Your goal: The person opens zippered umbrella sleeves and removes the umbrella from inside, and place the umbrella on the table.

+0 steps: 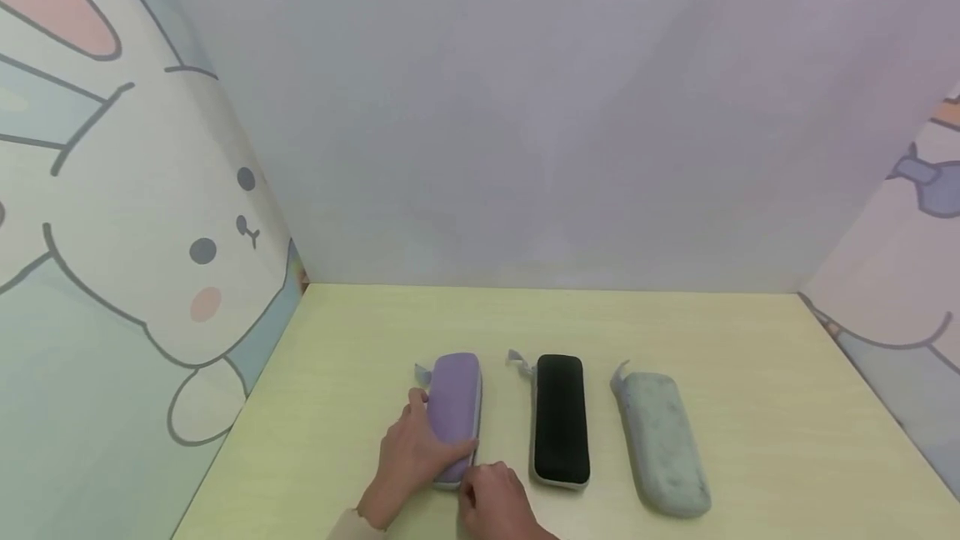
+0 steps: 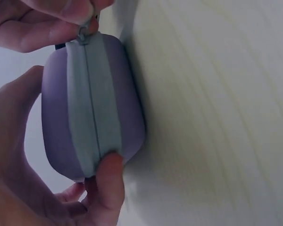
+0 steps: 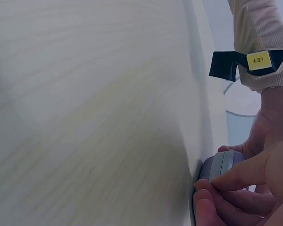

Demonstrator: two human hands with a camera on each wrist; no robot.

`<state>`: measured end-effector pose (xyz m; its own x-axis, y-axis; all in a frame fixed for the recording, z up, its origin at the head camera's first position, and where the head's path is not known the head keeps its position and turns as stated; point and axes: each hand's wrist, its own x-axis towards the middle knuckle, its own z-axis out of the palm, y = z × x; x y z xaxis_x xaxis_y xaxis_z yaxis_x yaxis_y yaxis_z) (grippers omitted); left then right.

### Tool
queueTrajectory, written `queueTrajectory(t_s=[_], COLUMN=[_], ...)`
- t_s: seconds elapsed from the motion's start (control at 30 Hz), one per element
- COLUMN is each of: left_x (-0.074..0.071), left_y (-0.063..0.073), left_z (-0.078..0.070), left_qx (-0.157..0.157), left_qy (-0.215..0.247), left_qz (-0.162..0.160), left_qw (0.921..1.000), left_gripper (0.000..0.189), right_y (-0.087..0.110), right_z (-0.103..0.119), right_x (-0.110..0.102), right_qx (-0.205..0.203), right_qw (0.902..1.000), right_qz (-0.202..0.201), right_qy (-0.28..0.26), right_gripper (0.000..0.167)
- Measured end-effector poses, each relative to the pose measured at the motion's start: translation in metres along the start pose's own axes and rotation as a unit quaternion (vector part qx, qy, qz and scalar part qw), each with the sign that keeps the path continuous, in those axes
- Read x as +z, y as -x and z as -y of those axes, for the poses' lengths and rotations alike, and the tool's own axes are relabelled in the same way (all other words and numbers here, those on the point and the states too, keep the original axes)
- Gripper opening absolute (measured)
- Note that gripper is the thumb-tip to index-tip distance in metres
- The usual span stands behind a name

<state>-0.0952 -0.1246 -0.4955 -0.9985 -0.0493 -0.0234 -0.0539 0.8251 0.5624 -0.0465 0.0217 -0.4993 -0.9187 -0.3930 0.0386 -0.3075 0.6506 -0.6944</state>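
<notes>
A purple zippered case with a pale grey zip band lies lengthwise on the table, a small ribbon loop at its far left corner. My left hand grips it from the left, the thumb reaching over its top. At the near end, my right hand has its fingers curled in against the case. In the left wrist view, the right thumb and finger pinch the zipper pull on the band, and the zip line below looks closed.
Right of the purple case lies a black case with a ribbon loop. Farther right is a grey-green fuzzy case, slightly slanted. The pale yellow table meets a plain back wall and printed side panels.
</notes>
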Motion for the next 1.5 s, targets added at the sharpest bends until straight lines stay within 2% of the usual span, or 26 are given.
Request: queueTrajectory(t_s=[0.23, 0.33, 0.43, 0.5, 0.6, 0.67, 0.77, 0.87, 0.93, 0.97, 1.1, 1.33, 1.5], left_x=[0.001, -0.002, -0.011, -0.020, -0.034, -0.040, -0.042, -0.039, -0.038, -0.038, -0.042, -0.052, -0.054], left_y=[-0.001, -0.001, -0.001, -0.002, -0.008, -0.015, -0.026, -0.035, -0.039, -0.041, -0.050, -0.061, -0.067], left_z=[-0.002, -0.003, -0.003, -0.002, 0.001, 0.003, 0.007, 0.009, 0.010, 0.010, 0.009, 0.009, 0.010], left_qx=[0.008, 0.016, 0.041, 0.076, 0.159, 0.226, 0.322, 0.379, 0.390, 0.390, 0.381, 0.360, 0.363], left_qy=[0.002, -0.011, -0.045, -0.076, -0.119, -0.123, -0.114, -0.108, -0.115, -0.116, -0.109, -0.079, -0.075], left_qz=[-0.014, -0.015, -0.015, -0.026, -0.046, -0.043, 0.007, 0.074, 0.098, 0.103, 0.112, 0.158, 0.161], left_qw=[0.9999, 0.9997, 0.9980, 0.9938, 0.9790, 0.9654, 0.9397, 0.9163, 0.9084, 0.9076, 0.9113, 0.9161, 0.9148], left_gripper=[0.111, 0.111, 0.099, 0.080, 0.046, 0.047, 0.069, 0.079, 0.080, 0.080, 0.078, 0.078, 0.075], right_y=[0.002, 0.004, 0.005, 0.006, 0.005, 0.004, 0.005, 0.007, 0.007, 0.007, 0.006, 0.006, 0.006], right_z=[0.005, 0.005, 0.004, 0.005, 0.005, 0.005, 0.003, 0.000, -0.002, -0.003, -0.007, -0.011, -0.009], right_x=[0.004, 0.007, 0.007, 0.005, 0.000, -0.003, -0.006, -0.008, -0.009, -0.010, -0.014, -0.019, -0.019], right_qx=[-0.028, -0.040, -0.056, -0.063, -0.064, -0.060, -0.045, -0.030, -0.025, -0.023, -0.014, 0.001, 0.019], right_qw=[0.9979, 0.9959, 0.9933, 0.9924, 0.9932, 0.9945, 0.9963, 0.9979, 0.9986, 0.9988, 0.9990, 0.9987, 0.9993], right_qz=[-0.026, -0.038, -0.047, -0.051, -0.047, -0.040, -0.030, -0.026, -0.026, -0.027, -0.039, -0.050, -0.032], right_qy=[0.052, 0.071, 0.090, 0.093, 0.085, 0.076, 0.067, 0.052, 0.038, 0.032, 0.013, 0.005, -0.001], right_gripper=[0.024, 0.027, 0.027, 0.028, 0.029, 0.029, 0.027, 0.024, 0.024, 0.023, 0.022, 0.020, 0.019])
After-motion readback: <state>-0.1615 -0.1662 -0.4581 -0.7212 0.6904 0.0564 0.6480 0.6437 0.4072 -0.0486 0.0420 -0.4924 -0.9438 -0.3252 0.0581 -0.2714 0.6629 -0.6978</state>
